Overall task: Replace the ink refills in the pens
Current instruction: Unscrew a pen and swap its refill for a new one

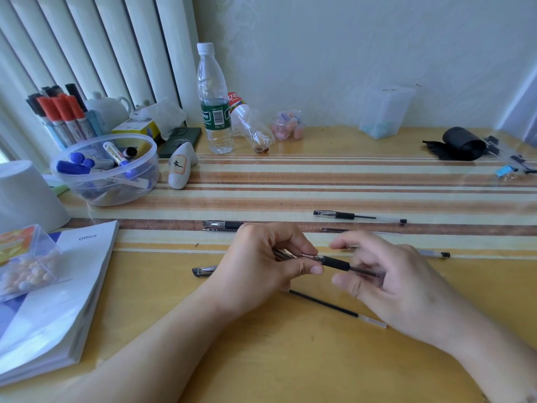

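Both hands are raised just above the desk (261,359), close together, working one pen (337,263). The left hand (261,263) pinches the metal tip end between thumb and forefinger; the right hand (386,283) curls its fingers round the clear barrel behind the black grip. Directly below the held pen, a loose refill (334,308) lies on the desk, dark along most of its length and clear at the right end. Left of the held pen lies a pen cap (203,271). Beyond the held pen a capped pen (359,216) rests on the striped mat (319,196); another pen (222,225) lies partly behind the left hand.
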Action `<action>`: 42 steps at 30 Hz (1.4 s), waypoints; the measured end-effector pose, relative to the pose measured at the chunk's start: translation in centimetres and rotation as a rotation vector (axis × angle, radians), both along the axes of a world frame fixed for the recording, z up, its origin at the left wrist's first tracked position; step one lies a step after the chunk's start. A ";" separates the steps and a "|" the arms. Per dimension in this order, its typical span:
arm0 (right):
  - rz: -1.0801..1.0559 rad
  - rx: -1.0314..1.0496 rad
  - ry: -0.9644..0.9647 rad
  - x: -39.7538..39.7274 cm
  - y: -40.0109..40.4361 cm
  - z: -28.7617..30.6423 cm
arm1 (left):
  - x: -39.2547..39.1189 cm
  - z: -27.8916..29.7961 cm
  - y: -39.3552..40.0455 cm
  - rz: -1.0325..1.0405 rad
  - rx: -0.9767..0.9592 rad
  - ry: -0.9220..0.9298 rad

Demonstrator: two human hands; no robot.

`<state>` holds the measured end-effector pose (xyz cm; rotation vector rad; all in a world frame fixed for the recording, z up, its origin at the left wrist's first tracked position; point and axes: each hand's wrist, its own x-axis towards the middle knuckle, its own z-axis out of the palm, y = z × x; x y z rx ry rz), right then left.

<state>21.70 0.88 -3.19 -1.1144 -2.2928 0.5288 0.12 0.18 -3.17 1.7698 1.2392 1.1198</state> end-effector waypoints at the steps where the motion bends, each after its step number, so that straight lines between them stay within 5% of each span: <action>1: -0.006 -0.033 0.039 0.0 0.0 -0.1 | 0.0 0.0 0.0 0.005 -0.004 -0.010; 20: -0.028 -0.079 0.123 -0.1 -0.1 0.0 | -0.2 -0.4 0.3 -0.024 0.028 -0.069; 26: 0.005 -0.075 0.021 -0.2 -0.3 0.2 | 0.0 -0.4 -0.1 -0.038 0.111 -0.015; 42: -0.061 -0.004 0.106 0.2 0.2 0.2 | -0.6 -0.3 0.9 -0.152 -0.016 -0.162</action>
